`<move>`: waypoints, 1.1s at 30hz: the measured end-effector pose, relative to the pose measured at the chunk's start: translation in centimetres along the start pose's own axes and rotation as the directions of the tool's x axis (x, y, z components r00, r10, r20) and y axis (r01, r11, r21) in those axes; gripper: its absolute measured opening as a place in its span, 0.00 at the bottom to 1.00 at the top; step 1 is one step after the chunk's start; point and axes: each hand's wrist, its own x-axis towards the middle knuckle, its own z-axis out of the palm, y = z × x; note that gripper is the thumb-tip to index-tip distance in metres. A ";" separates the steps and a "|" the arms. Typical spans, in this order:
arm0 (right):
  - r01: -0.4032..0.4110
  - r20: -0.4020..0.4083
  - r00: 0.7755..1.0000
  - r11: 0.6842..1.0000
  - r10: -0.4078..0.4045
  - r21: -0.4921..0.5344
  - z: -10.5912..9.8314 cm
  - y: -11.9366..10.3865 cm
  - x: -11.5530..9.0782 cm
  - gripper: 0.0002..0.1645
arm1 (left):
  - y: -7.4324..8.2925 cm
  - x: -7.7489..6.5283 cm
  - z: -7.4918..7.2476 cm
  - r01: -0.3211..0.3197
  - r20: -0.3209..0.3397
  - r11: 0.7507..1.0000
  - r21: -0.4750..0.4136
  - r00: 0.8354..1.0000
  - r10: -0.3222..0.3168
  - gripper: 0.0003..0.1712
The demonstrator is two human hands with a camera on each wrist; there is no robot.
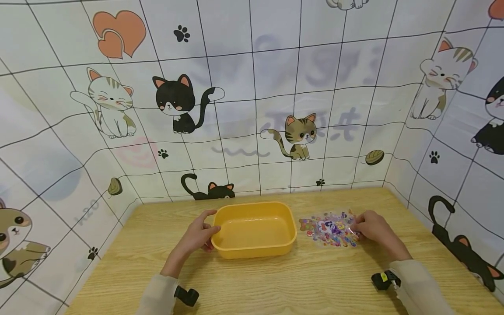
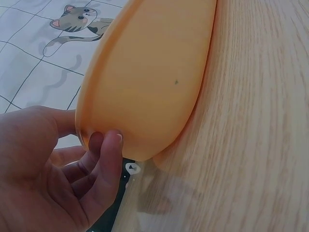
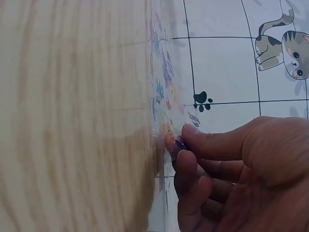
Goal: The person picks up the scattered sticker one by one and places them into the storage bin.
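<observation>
A yellow plastic basin stands upright on the table, with nothing visible inside. My left hand pinches its left end; in the left wrist view the thumb and fingers close on the wall of the basin near the rim. To the right of the basin lies a clear, flat packet of colourful cartoon stickers. My right hand holds the packet's right edge. In the right wrist view, thumb and forefinger pinch the corner of the sticker packet, which shows nearly edge-on.
The wooden table runs back to a cloth wall printed with cats and grid lines, which also closes off both sides. Each sleeve carries a small black wrist camera, one on the left and one on the right.
</observation>
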 end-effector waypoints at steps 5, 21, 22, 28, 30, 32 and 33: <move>0.011 -0.004 1.000 1.000 -0.011 -0.008 -0.2 0.0 -0.1 0.21 | 0.0 0.0 0.0 0.000 -0.001 1.000 -0.001 1.000 0.000 0.37; -0.024 -0.050 0.999 0.998 0.021 -0.064 -2.2 -2.1 -1.2 0.22 | 0.1 0.1 0.2 -0.004 0.008 1.000 -0.017 1.000 0.004 0.37; -0.025 -0.053 0.998 0.998 0.021 -0.061 -2.4 -2.4 -1.3 0.22 | 0.1 0.1 0.2 -0.006 0.009 1.000 -0.017 1.000 0.006 0.37; 0.010 -0.070 0.997 0.999 -0.013 -0.050 -3.0 -3.1 -1.7 0.23 | 0.2 0.1 0.1 -0.005 0.004 1.000 -0.018 1.000 0.005 0.37; 0.014 -0.068 0.998 0.999 -0.017 -0.048 -3.1 -3.1 -1.7 0.23 | 0.2 0.1 0.1 0.001 0.003 1.000 -0.018 1.000 0.000 0.37; 0.012 -0.068 0.998 0.999 -0.015 -0.047 -3.1 -3.2 -1.8 0.23 | 0.2 0.0 0.1 0.004 0.004 1.000 -0.020 1.000 -0.004 0.37; 0.012 -0.070 0.997 0.999 -0.015 -0.046 -3.2 -3.2 -1.8 0.23 | 0.1 0.0 0.2 0.004 0.004 1.000 -0.021 1.000 -0.004 0.37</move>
